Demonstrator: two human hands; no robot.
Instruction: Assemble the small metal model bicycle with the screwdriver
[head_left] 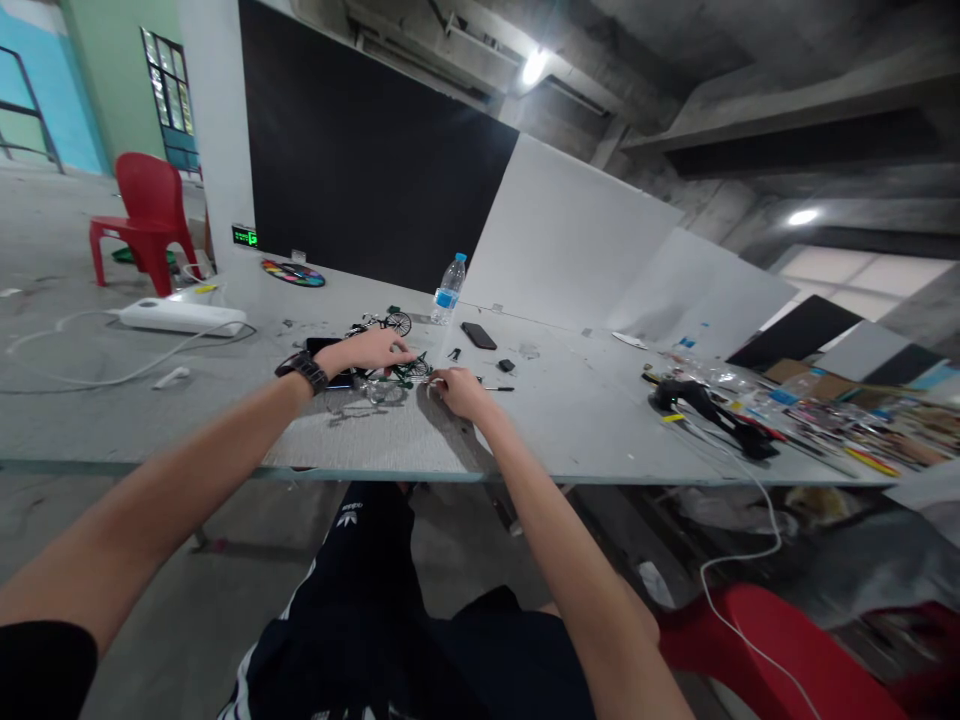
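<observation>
A small dark-green model bicycle is on the table between my hands. My left hand, with a dark watch on its wrist, reaches over it, fingers closed on its frame. At the wheel on its right side is my right hand, its fingers bent together; whatever is between the fingertips is too small to make out. A second model bicycle stands just beyond my left hand. Partly under my left wrist lies a dark flat device. A thin screwdriver lies to the right of my right hand.
Behind my hands are a water bottle and a black phone. Small black parts lie nearby. A white power strip with cables is at the left. Cluttered tools and a black stand-like device occupy the right.
</observation>
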